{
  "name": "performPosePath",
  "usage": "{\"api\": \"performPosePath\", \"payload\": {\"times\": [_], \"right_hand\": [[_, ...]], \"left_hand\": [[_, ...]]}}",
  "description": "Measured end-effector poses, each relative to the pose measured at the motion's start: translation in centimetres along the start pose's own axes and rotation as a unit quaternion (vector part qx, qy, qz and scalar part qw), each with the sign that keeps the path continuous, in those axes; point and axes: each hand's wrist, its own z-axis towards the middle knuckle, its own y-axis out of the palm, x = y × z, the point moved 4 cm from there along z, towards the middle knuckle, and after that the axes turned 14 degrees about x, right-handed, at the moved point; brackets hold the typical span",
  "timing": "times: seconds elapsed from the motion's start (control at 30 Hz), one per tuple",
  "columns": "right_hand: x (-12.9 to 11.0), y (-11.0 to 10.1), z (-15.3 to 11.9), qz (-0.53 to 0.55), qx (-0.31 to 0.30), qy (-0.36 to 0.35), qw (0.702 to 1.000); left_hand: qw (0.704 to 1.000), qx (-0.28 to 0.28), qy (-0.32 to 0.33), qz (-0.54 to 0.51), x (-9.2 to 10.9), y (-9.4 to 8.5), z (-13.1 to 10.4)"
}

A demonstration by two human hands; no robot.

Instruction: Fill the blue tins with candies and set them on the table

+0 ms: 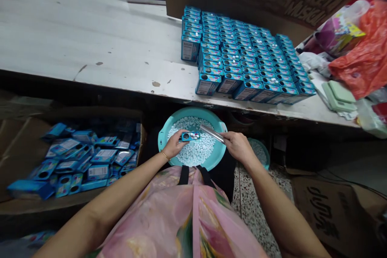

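Observation:
A small blue candy box [191,136] is gripped in my left hand [174,144], over the basin, with a dark round hole and several white pieces on its upper face. My right hand [239,145] is closed around the end of a narrow metal scoop [213,133], which slants up and left toward the box; scoop and box look apart. Below both lies a turquoise basin [162,139] on my lap, holding a heap of small white candies [196,155]. Whether the scoop carries candies I cannot tell.
Rows of upright blue boxes [242,60] stand on the white table [90,48], some with white pieces on top. A carton [18,157] of loose blue boxes is at left. At right are a green container [340,96], an orange bag [359,56] and a floor basin [266,157].

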Motion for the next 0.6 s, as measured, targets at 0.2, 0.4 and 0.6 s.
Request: {"api": "performPosePath", "payload": {"times": [0.2,0.4,0.6], "right_hand": [[0.7,1.5,-0.2,0.031,0.001,0.017,0.999],[0.7,2.7,-0.3,0.056,-0.002,0.026,0.998],[1.2,3.7,-0.6,0.104,0.006,0.043,0.994]], "left_hand": [[0.993,0.038,0.093,0.064,1.3,-2.4,0.0],[0.984,0.063,0.102,0.129,2.5,-3.6,-0.2],[0.985,0.109,0.081,0.105,7.6,-7.1,1.3]]}}
